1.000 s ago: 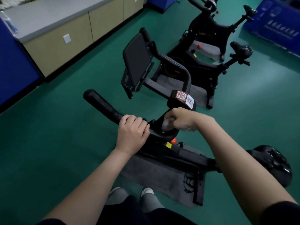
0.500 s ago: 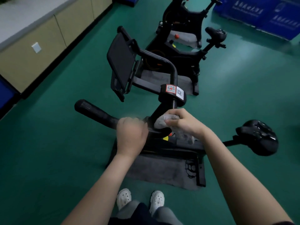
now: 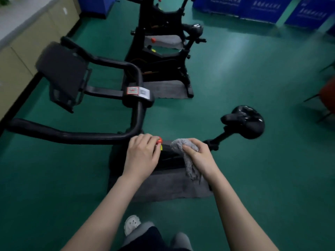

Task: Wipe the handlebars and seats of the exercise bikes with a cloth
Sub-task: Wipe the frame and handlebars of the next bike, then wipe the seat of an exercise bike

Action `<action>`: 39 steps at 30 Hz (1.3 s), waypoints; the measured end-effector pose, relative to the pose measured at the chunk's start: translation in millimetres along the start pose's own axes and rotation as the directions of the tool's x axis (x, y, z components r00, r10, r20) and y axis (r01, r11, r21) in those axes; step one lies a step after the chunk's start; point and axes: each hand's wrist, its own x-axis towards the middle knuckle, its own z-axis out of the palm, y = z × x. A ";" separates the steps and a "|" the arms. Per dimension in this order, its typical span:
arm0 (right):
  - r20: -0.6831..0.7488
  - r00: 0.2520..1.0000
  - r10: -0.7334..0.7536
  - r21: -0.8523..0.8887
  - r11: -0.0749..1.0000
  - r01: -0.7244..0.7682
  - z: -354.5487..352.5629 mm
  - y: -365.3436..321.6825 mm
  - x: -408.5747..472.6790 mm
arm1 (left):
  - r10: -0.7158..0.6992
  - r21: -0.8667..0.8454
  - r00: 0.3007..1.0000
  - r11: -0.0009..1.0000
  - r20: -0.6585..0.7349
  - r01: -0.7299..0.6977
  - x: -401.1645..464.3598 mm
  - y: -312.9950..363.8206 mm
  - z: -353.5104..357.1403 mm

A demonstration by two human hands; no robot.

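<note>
Right hand grips cloth — seat well apart.

Single head-worn view, wide-angle, aimed forward and steeply down. The nearest exercise bike is seen from above, close in front, with its handlebar left of centre and its seat right. Further bikes are seen beyond it, toward the top edge. Strong edge distortion noted.

We've pulled our right hand and cloth off the handlebar; our left hand slid to its end.
</note>
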 end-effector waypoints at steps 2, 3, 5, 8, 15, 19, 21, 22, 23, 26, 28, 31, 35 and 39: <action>-0.066 0.998 0.023 0.016 1.000 -0.022 -37.9 20.4 -21.1 | 0.026 0.005 0.994 1.000 0.102 -0.027 -8.2 36.5 20.1; -0.103 0.994 0.037 0.031 0.999 -0.034 -59.3 30.8 -33.1 | 0.040 0.012 0.988 0.999 0.151 -0.042 -12.9 55.5 30.4; -0.188 0.980 0.070 0.065 0.996 -0.058 -104.2 52.9 -59.2 | 0.061 0.021 0.969 0.997 0.241 -0.068 -22.1 95.0 49.6; -0.298 0.948 0.112 0.102 0.991 -0.085 -169.3 87.5 -98.3 | 0.108 0.002 0.942 0.993 0.319 -0.115 -30.8 156.0 78.0; -0.497 0.835 0.237 0.212 0.966 -0.148 -278.1 152.6 -161.8 | 0.173 -0.018 0.872 0.982 0.458 -0.186 -42.5 276.5 119.1; -0.515 0.819 0.251 0.234 0.961 -0.148 -312.3 170.5 -164.0 | 0.168 -0.001 0.846 0.981 0.506 -0.195 -35.5 308.6 138.3; -0.511 0.821 0.254 0.234 0.960 -0.151 -327.1 178.9 -157.2 | 0.156 0.008 0.840 0.982 0.520 -0.188 -26.4 319.1 150.5; -0.502 0.827 0.254 0.230 0.961 -0.156 -335.0 183.2 -151.8 | 0.147 0.017 0.836 0.983 0.529 -0.183 -20.5 324.4 157.7; -0.492 0.834 0.250 0.220 0.963 -0.159 -343.6 186.8 -145.1 | 0.136 0.024 0.834 0.984 0.535 -0.177 -13.9 329.6 165.4; -0.466 0.858 0.215 0.163 0.974 -0.155 -372.8 195.4 -113.2 | 0.108 0.046 0.836 0.987 0.539 -0.157 11.7 344.7 194.5; -0.446 0.876 0.184 0.126 0.982 -0.142 -393.9 198.5 -84.3 | 0.076 0.063 0.841 0.990 0.536 -0.130 32.8 354.7 217.7; -0.389 0.909 0.146 0.070 0.989 -0.129 -426.0 199.9 -35.8 | 0.011 0.072 0.848 0.996 0.531 -0.058 66.9 369.7 251.6; -0.293 0.948 0.123 0.011 0.992 -0.126 -463.0 201.4 23.7 | -0.082 0.102 0.855 0.994 0.511 0.034 109.9 383.6 284.6; -0.240 0.964 0.116 0.022 0.993 -0.114 -491.5 202.0 72.2 | -0.155 0.143 0.852 0.985 0.500 0.095 144.1 394.4 303.3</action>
